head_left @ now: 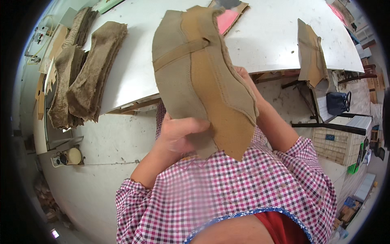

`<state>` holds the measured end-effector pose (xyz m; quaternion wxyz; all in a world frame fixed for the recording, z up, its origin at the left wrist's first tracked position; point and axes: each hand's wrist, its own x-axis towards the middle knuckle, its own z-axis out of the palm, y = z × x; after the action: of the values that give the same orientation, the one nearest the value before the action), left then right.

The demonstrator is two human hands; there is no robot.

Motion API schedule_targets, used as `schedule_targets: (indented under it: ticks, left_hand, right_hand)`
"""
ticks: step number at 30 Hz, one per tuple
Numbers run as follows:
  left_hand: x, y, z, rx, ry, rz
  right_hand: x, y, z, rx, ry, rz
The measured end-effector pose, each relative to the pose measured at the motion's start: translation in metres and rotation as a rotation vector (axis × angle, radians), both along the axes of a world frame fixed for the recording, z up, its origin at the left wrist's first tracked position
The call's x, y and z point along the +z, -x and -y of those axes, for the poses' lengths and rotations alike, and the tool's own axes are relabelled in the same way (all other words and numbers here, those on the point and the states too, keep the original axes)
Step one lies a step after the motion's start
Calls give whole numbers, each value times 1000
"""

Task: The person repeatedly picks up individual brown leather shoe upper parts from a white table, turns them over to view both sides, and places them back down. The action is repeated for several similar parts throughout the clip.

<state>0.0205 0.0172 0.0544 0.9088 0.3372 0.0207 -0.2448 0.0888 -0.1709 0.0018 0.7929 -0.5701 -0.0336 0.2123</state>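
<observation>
In front of me, over the table's edge, I hold up a sewn boot upper [207,87] of tan and grey-brown suede. It has a narrow strap across it, stitched seams and a fleecy edge. My left hand [180,132] grips its lower left edge, thumb on the front. Reaching up along the far right edge, my right hand [242,75] clasps the piece from behind, with most of its fingers hidden. A similar boot upper [310,53] hangs over the table edge at the right.
Stacks of brown fleecy cut pieces [95,67] overhang the white table [130,53] at the left. A pink and dark item [229,20] lies farther back. To the right are a dark bag [338,102] and a beige plastic crate [335,144].
</observation>
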Motion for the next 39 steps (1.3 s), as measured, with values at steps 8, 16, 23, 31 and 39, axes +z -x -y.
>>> schedule_targets:
  ticks: [8,16,23,31,39]
  left_hand:
    - [-10,-4,-17,127,-169,122]
    - [-9,-8,-10,160,-144,162]
    - [-14,-9,-18,137,-208,244]
    - [-16,-14,-19,147,-310,270]
    - [-26,-13,-12,239,-243,223]
  right_hand:
    - [28,-19,36,-401,615,448]
    - [70,44,9,-314,1004,1148]
    - [79,49,11,-145,734,752]
    - [80,51,12,-43,599,567]
    - [73,59,10,-44,478,465]
